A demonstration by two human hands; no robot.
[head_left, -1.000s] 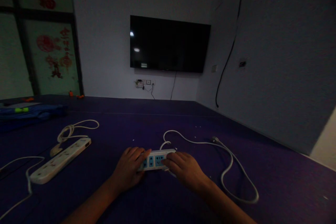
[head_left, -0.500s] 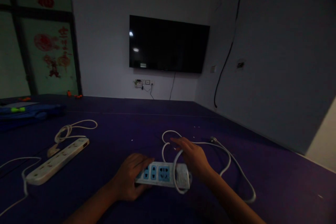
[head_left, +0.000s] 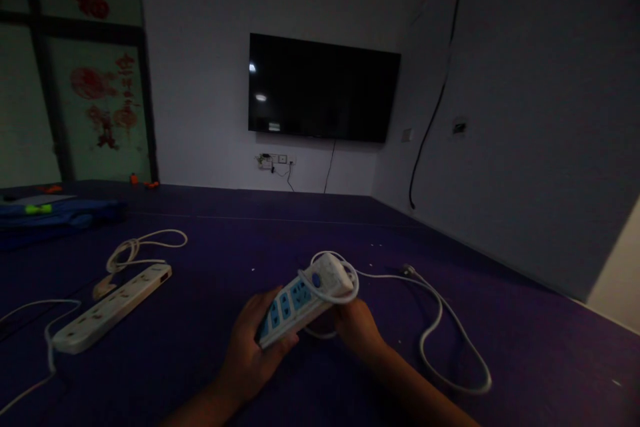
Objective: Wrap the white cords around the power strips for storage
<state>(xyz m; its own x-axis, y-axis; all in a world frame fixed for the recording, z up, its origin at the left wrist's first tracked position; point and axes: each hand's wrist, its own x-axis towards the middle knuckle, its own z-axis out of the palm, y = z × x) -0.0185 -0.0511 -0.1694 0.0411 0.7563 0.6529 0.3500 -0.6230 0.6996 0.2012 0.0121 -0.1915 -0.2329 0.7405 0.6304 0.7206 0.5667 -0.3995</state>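
A left hand (head_left: 248, 344) wraps its fingers round a blue-socketed power strip (head_left: 295, 298), now tilted up above the purple surface (head_left: 225, 243); the right hand (head_left: 359, 330) has slipped behind, its hold impossible to tell. White cord (head_left: 357, 288) loops the raised end, so winding appears under way. Two strips show, the other strip (head_left: 117, 310) lying left; one television (head_left: 323, 87) hangs beyond.
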